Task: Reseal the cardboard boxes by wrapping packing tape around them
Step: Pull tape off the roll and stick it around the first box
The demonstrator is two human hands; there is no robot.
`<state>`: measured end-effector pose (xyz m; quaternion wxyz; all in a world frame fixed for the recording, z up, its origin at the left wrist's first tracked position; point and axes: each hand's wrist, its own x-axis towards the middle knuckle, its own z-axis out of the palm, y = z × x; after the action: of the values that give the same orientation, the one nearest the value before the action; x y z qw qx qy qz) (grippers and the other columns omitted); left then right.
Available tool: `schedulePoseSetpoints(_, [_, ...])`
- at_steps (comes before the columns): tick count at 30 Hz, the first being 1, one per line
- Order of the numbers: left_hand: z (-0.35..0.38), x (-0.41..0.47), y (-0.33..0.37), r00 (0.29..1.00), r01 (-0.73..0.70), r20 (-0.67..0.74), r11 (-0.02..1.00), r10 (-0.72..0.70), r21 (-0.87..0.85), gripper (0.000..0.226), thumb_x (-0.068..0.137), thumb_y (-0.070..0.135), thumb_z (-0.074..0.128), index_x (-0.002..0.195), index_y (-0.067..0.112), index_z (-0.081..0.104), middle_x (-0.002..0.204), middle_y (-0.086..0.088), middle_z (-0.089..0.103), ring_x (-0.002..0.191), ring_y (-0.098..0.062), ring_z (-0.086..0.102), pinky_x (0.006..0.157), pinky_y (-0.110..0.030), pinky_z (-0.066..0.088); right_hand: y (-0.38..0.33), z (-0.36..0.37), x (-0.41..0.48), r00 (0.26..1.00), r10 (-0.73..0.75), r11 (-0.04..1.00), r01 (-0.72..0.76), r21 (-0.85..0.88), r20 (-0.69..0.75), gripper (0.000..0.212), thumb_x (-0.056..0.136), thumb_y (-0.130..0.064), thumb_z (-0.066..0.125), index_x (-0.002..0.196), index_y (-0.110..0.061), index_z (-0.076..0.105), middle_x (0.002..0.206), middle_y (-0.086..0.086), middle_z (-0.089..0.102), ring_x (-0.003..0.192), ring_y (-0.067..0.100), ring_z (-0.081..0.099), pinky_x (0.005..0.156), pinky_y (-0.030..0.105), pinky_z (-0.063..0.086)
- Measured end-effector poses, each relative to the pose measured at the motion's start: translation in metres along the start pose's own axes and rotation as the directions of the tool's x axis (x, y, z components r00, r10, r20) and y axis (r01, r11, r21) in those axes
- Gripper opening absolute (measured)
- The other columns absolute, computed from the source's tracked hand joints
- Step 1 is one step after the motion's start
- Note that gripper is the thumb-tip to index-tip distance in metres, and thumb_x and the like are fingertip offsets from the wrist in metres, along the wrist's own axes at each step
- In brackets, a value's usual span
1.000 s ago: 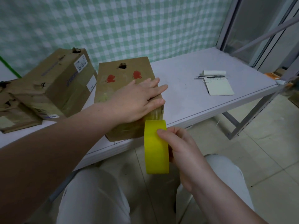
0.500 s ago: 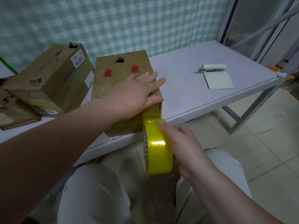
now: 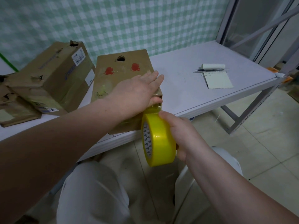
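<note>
Left hand flat on cardboard box, fingers straight – right hand grips yellow tape roll; battered box, notepad nearby.

White table w/ cardboard boxes, notepad, pen.

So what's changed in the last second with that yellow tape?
The right hand has turned the yellow tape roll a little, so its printed core now shows, keeping it at the near corner of the box. The left hand stays pressed on it; the other boxes and notepad have not moved.
</note>
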<state>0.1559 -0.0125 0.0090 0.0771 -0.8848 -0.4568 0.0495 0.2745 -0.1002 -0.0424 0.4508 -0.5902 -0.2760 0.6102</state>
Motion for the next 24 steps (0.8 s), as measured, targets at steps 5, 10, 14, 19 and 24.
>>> schedulePoseSetpoints(5, [0.003, -0.007, 0.004, 0.997, 0.018, -0.075, 0.998, -0.013, 0.065, 0.071, 0.097, 0.049, 0.032, 0.151, 0.015, 0.0, 0.16, -0.005, 0.001, 0.146, -0.019, 0.008, 0.115, -0.032, 0.016, 0.001, 0.007, 0.001, 0.998, -0.042, 0.998, 0.039, -0.052, -0.05, 0.042, 0.065, -0.051, 0.069, 0.086, -0.014, 0.068, 0.094, 0.015, 0.07, 0.092, 0.035, 0.067, 0.088, 0.056, 0.052])
schedulePoseSetpoints(10, [0.007, -0.012, 0.005, 0.99, 0.025, -0.138, 0.99, -0.006, 0.14, 0.077, 0.095, 0.052, 0.03, 0.15, 0.006, 0.004, 0.158, -0.012, 0.006, 0.146, -0.022, 0.012, 0.114, -0.032, 0.021, -0.001, 0.007, 0.001, 0.997, -0.063, 0.994, 0.058, -0.096, -0.052, 0.034, 0.08, -0.047, 0.067, 0.074, -0.013, 0.064, 0.097, 0.019, 0.069, 0.095, 0.038, 0.065, 0.09, 0.056, 0.051])
schedulePoseSetpoints(14, [0.007, -0.01, -0.001, 0.993, 0.007, -0.121, 0.989, 0.011, 0.144, 0.077, 0.095, 0.051, 0.031, 0.15, 0.005, 0.004, 0.159, -0.012, 0.007, 0.146, -0.022, 0.012, 0.114, -0.032, 0.021, -0.002, 0.009, 0.003, 0.997, -0.074, 0.993, 0.07, -0.099, -0.035, 0.031, 0.084, -0.045, 0.065, 0.084, -0.014, 0.064, 0.1, 0.013, 0.069, 0.094, 0.03, 0.066, 0.083, 0.043, 0.053])
schedulePoseSetpoints(19, [0.004, -0.005, -0.02, 0.997, -0.016, -0.072, 0.999, 0.019, 0.044, 0.071, 0.095, 0.048, 0.036, 0.15, 0.009, 0.013, 0.158, -0.009, 0.014, 0.145, -0.021, 0.015, 0.116, -0.035, 0.011, -0.004, 0.018, -0.002, 0.996, -0.022, 0.999, 0.026, -0.048, 0.084, 0.019, 0.09, -0.033, 0.062, 0.093, -0.014, 0.061, 0.097, 0.012, 0.065, 0.081, 0.022, 0.061, 0.064, 0.03, 0.048])
schedulePoseSetpoints(24, [0.002, -0.04, -0.046, 0.872, 0.106, -0.416, 0.928, -0.26, -0.358, 0.042, 0.097, 0.03, 0.048, 0.136, 0.014, 0.049, 0.14, -0.009, 0.05, 0.128, -0.027, 0.044, 0.104, -0.037, 0.031, -0.006, 0.029, 0.0, 0.993, -0.004, 1.0, 0.008, -0.028, 0.119, 0.027, 0.09, -0.029, 0.061, 0.11, -0.011, 0.06, 0.107, 0.015, 0.065, 0.085, 0.025, 0.063, 0.066, 0.033, 0.051])
